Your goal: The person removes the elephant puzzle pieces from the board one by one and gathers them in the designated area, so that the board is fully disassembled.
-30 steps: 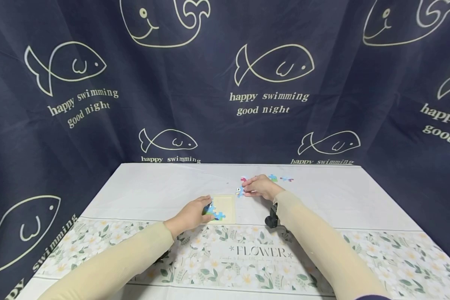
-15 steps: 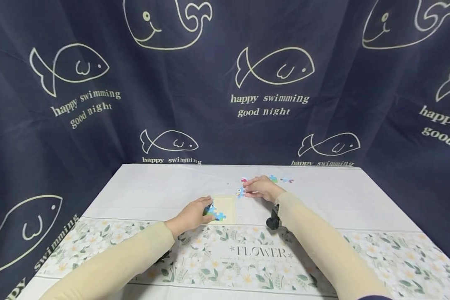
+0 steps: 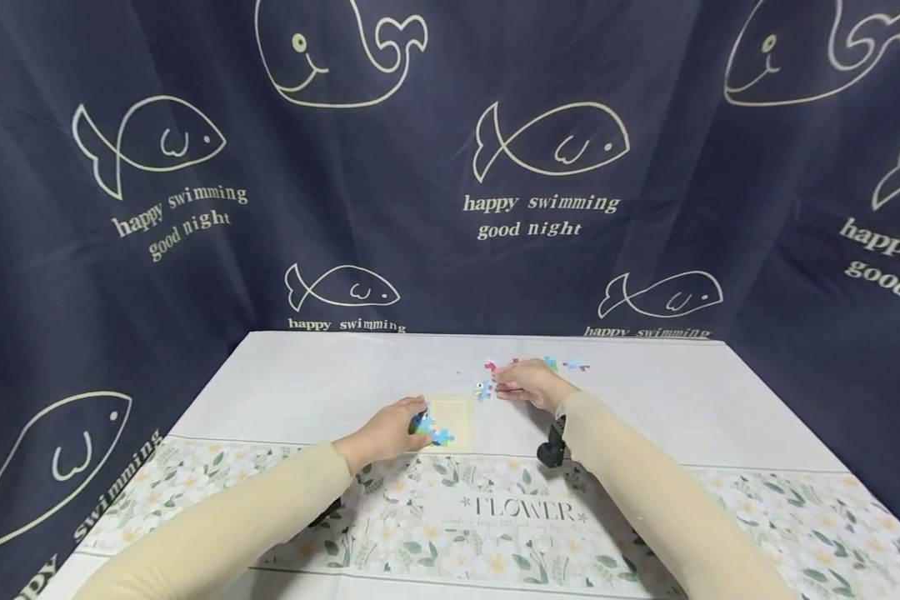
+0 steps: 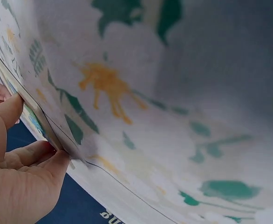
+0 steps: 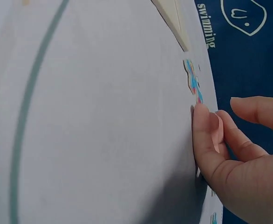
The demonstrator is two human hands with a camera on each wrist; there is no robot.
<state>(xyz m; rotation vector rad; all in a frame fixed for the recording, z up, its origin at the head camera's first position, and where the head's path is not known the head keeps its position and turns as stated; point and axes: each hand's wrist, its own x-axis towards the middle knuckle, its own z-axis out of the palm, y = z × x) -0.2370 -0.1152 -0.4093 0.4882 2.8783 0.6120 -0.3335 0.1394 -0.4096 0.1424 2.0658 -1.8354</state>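
Observation:
A cream puzzle tray (image 3: pixel 461 425) lies on the table, with several blue and green jigsaw pieces (image 3: pixel 441 437) at its lower left. My left hand (image 3: pixel 382 431) grips the tray's left side, its thumb across the pieces; the left wrist view has thumb and fingers at the tray's edge (image 4: pixel 39 114). Right of the tray lies a blue jigsaw piece with an eye (image 3: pixel 483 390). My right hand (image 3: pixel 532 383) rests beside that piece, fingers extended and fingertips down at the tabletop. Whether another piece lies under those fingers is hidden.
Behind the right hand lie a red-and-white piece (image 3: pixel 491 366), a blue-green piece (image 3: pixel 551 363) and a blue-purple piece (image 3: pixel 577 366). A floral cloth band (image 3: pixel 517 521) crosses the table's front. A dark fish-print curtain (image 3: pixel 435 208) hangs behind the far edge.
The head view has tilted up slightly. My right hand has shifted a little rightward from the piece with the eye, and a red bit shows behind it. My left hand stays on the tray.

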